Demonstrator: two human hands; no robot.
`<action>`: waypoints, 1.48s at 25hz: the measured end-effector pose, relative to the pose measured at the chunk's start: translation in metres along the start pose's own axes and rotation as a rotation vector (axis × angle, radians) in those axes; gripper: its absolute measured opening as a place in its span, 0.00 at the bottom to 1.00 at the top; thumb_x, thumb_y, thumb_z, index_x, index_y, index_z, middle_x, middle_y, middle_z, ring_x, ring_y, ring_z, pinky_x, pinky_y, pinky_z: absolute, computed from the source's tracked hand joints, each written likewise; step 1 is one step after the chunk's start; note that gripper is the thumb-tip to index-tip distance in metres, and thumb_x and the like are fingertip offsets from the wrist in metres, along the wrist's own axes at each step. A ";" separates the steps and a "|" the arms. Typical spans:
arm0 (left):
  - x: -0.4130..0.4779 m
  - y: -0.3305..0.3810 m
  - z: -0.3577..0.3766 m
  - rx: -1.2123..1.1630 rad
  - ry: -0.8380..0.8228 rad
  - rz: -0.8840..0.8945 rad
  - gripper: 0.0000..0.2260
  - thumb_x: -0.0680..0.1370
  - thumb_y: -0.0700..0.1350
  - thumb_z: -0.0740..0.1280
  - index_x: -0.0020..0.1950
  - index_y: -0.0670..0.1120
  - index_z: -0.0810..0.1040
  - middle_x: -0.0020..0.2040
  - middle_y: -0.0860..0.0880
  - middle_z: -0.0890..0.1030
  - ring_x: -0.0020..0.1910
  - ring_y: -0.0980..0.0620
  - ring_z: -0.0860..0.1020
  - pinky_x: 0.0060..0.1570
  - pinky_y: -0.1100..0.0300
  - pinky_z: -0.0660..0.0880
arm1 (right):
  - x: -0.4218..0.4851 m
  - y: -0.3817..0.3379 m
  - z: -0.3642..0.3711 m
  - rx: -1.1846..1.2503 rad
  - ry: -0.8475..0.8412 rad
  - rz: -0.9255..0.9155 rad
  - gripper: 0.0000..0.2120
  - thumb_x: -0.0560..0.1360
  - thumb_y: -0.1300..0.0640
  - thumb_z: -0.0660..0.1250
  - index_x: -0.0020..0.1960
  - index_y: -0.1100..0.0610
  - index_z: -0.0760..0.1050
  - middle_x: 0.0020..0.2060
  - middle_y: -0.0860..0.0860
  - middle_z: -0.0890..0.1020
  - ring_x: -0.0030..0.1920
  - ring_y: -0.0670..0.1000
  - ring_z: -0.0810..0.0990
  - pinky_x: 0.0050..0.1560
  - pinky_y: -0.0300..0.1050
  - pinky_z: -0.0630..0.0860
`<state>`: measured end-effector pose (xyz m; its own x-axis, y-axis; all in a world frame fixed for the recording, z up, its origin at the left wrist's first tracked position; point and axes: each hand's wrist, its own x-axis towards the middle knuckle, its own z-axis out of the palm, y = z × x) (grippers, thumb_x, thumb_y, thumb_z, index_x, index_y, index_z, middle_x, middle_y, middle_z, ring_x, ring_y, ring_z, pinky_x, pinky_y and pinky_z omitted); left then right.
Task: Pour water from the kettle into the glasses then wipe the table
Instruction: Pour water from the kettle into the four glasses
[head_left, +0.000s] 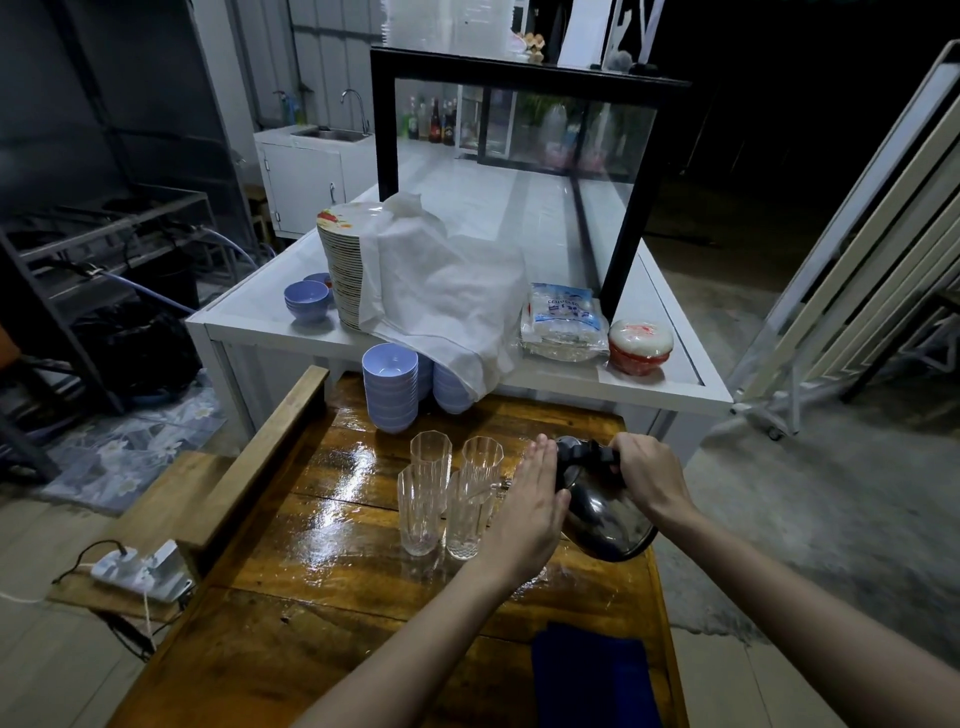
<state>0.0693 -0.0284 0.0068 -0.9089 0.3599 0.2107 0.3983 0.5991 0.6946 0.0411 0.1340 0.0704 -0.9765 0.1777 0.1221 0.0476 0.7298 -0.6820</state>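
Wet table (332, 519), kettle (602, 514) over glasses (449, 493)

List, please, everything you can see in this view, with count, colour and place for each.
glasses: four, clear, mid wooden table
kettle: one, dark metal, tilted toward glasses
cloth: one, blue, near table edge
wooden table: one, brown, wet
bowls: stacks, lilac, table's far end and counter
plates: one stack, white, counter, under white sheet
power strip: one, white, left ledge
left hand: flat against kettle
right hand: gripping kettle handle
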 end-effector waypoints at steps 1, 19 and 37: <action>0.001 0.001 -0.001 0.003 0.000 0.002 0.26 0.84 0.51 0.49 0.78 0.48 0.40 0.77 0.55 0.39 0.76 0.60 0.38 0.73 0.66 0.38 | 0.001 0.001 -0.001 0.006 -0.005 0.001 0.25 0.71 0.48 0.51 0.34 0.69 0.74 0.29 0.56 0.74 0.32 0.53 0.70 0.35 0.49 0.64; 0.010 0.003 -0.021 0.015 -0.072 0.091 0.25 0.84 0.49 0.49 0.79 0.46 0.45 0.79 0.50 0.45 0.77 0.57 0.42 0.75 0.61 0.40 | -0.016 -0.009 -0.001 0.162 0.109 0.227 0.20 0.77 0.52 0.54 0.38 0.65 0.77 0.35 0.58 0.77 0.36 0.53 0.72 0.37 0.48 0.68; -0.022 -0.017 -0.085 -0.054 -0.144 0.220 0.25 0.84 0.49 0.50 0.79 0.46 0.44 0.79 0.51 0.43 0.77 0.57 0.40 0.74 0.62 0.39 | -0.048 -0.078 0.019 0.163 0.286 0.319 0.21 0.68 0.48 0.52 0.36 0.62 0.77 0.35 0.57 0.77 0.39 0.56 0.73 0.38 0.50 0.65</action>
<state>0.0717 -0.1072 0.0492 -0.7725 0.5776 0.2637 0.5739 0.4574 0.6793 0.0799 0.0560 0.1039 -0.8200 0.5686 0.0657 0.2805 0.4993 -0.8198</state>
